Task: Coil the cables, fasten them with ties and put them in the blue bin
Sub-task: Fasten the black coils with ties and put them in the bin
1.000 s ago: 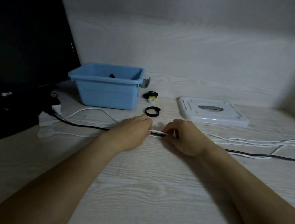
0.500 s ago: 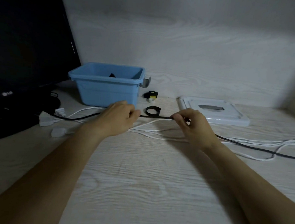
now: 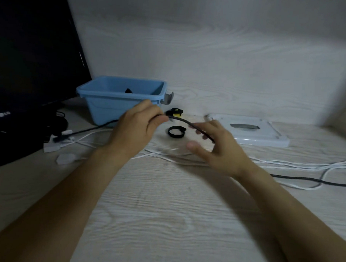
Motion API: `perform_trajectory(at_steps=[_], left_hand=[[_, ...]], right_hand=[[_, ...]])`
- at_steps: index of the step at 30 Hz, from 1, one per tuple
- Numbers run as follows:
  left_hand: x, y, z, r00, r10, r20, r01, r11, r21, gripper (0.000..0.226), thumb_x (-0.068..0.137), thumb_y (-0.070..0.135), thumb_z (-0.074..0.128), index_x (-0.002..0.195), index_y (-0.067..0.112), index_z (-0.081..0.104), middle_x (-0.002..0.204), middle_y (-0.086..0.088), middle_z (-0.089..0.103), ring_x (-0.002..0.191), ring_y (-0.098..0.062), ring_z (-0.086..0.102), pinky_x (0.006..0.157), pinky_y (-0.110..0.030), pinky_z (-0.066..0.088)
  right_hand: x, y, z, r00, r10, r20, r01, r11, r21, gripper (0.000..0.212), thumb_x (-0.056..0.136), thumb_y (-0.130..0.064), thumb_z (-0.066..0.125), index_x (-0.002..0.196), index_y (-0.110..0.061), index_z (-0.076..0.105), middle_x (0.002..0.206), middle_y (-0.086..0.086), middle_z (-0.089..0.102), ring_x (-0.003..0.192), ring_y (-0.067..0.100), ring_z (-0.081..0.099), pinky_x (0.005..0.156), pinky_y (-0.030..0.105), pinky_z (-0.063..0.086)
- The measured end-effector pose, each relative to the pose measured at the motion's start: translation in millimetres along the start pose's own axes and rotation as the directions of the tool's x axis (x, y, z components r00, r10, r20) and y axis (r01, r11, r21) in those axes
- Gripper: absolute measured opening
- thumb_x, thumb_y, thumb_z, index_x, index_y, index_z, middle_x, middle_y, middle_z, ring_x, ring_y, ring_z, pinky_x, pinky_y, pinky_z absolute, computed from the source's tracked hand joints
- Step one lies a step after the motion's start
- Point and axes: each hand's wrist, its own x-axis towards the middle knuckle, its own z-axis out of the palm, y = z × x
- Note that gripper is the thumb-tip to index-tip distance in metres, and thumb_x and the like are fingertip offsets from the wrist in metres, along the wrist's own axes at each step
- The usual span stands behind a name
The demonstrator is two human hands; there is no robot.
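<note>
Black cable [image 3: 184, 121] runs in an arc above the table between both hands. The left hand [image 3: 137, 130] is raised in front of the bin, its thumb and curled fingers pinching the cable near one high point; from there the cable trails left past the bin's base toward a cluster of white plugs [image 3: 58, 140]. The right hand [image 3: 214, 148] is lifted just off the table with fingers spread and loosely bent, thumb stretched toward the left; the cable crosses its fingers, but motion blur makes it impossible to tell whether they grip it. Beyond the right wrist the cable lies on the table [image 3: 162, 220] and runs off to the right.

White cables [image 3: 288, 163] lie tangled on the table under and to the right of the hands.

A black tie loop [image 3: 176, 132] lies flat between the hands, with a black-and-yellow tie roll [image 3: 175, 112] just behind it.

The blue bin [image 3: 107, 108] stands open behind the left hand; only a small dark tip shows inside it. Its white lid [image 3: 253, 133] lies flat beyond the right hand.

At far left stands a black monitor [image 3: 26, 58], with an "LG" logo on its lower bezel.
</note>
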Motion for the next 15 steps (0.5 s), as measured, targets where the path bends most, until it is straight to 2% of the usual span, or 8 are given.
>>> perform_trajectory(at_steps=[2, 3, 5, 8, 10, 11, 13, 15], left_hand=[[1, 9, 5, 0.997, 0.082, 0.004, -0.082, 0.996, -0.024, 0.032, 0.095, 0.035, 0.057, 0.088, 0.006, 0.067, 0.082, 0.006, 0.051, 0.069, -0.013, 0.048, 0.063, -0.029, 0.042], [1, 11, 7, 0.996, 0.09, 0.021, -0.09, 0.995, -0.034, 0.03, 0.095, 0.035, 0.058, 0.09, 0.006, 0.066, 0.083, 0.009, 0.05, 0.069, -0.012, 0.047, 0.063, -0.029, 0.042], [-1, 9, 8, 0.997, 0.027, 0.075, -0.025, 1.0, -0.017, 0.032, 0.097, 0.037, 0.055, 0.091, 0.007, 0.063, 0.082, 0.007, 0.052, 0.071, -0.02, 0.053, 0.063, -0.035, 0.047], [-3, -6, 2, 0.983, -0.15, 0.11, 0.142, 0.987, 0.074, 0.028, 0.101, 0.031, 0.048, 0.091, 0.007, 0.058, 0.082, 0.002, 0.057, 0.078, -0.032, 0.059, 0.069, -0.045, 0.049], [-4, -18, -2, 0.969, -0.228, 0.095, 0.22, 0.971, 0.091, 0.03, 0.102, 0.03, 0.046, 0.086, 0.007, 0.057, 0.083, 0.0, 0.061, 0.08, -0.03, 0.06, 0.072, -0.046, 0.049], [-4, -21, -3, 0.967, -0.241, 0.084, 0.234, 0.968, 0.085, 0.032, 0.102, 0.031, 0.046, 0.083, 0.007, 0.056, 0.083, -0.003, 0.064, 0.08, -0.029, 0.06, 0.073, -0.046, 0.049], [-5, -22, -3, 0.962, -0.269, 0.046, 0.268, 0.963, 0.02, 0.035, 0.103, 0.03, 0.044, 0.08, 0.007, 0.055, 0.077, -0.007, 0.064, 0.074, -0.028, 0.059, 0.072, -0.047, 0.05], [-5, -16, -1, 0.951, -0.309, 0.003, 0.307, 0.947, -0.097, 0.037, 0.104, 0.031, 0.042, 0.078, 0.007, 0.052, 0.067, -0.007, 0.058, 0.065, -0.026, 0.056, 0.065, -0.042, 0.049]], right_hand=[[2, -8, 9, 0.996, -0.036, -0.083, 0.037, 0.999, 0.012, 0.021, 0.098, -0.034, 0.06, 0.1, -0.015, 0.069, 0.079, -0.004, 0.059, 0.068, 0.007, 0.053, 0.064, 0.018, 0.04], [3, -12, 9, 0.985, -0.013, -0.17, 0.024, 0.998, 0.059, 0.02, 0.1, -0.028, 0.057, 0.092, -0.013, 0.069, 0.069, -0.005, 0.056, 0.059, 0.009, 0.049, 0.058, 0.02, 0.037], [5, -12, 0, 0.925, 0.101, -0.366, -0.044, 0.986, 0.16, 0.024, 0.103, -0.021, 0.052, 0.086, -0.013, 0.067, 0.061, -0.008, 0.052, 0.053, 0.01, 0.043, 0.054, 0.021, 0.034], [8, 4, -23, 0.706, 0.341, -0.621, -0.173, 0.933, 0.317, 0.031, 0.105, -0.025, 0.046, 0.085, -0.013, 0.066, 0.062, -0.009, 0.053, 0.059, 0.009, 0.048, 0.06, 0.024, 0.038], [7, 19, -37, 0.582, 0.483, -0.654, -0.237, 0.87, 0.432, 0.033, 0.104, -0.029, 0.046, 0.086, -0.011, 0.067, 0.069, -0.008, 0.059, 0.065, 0.006, 0.052, 0.066, 0.024, 0.04], [6, 25, -41, 0.562, 0.53, -0.635, -0.261, 0.842, 0.472, 0.032, 0.102, -0.03, 0.048, 0.086, -0.011, 0.068, 0.071, -0.009, 0.061, 0.066, 0.006, 0.053, 0.07, 0.026, 0.04], [4, 32, -44, 0.589, 0.574, -0.569, -0.332, 0.814, 0.477, 0.026, 0.097, -0.029, 0.052, 0.094, -0.011, 0.071, 0.071, -0.007, 0.061, 0.067, 0.01, 0.053, 0.072, 0.029, 0.039], [4, 31, -40, 0.654, 0.537, -0.532, -0.437, 0.843, 0.314, 0.028, 0.093, -0.021, 0.059, 0.119, -0.009, 0.064, 0.091, 0.001, 0.064, 0.082, 0.016, 0.057, 0.077, 0.026, 0.04]])
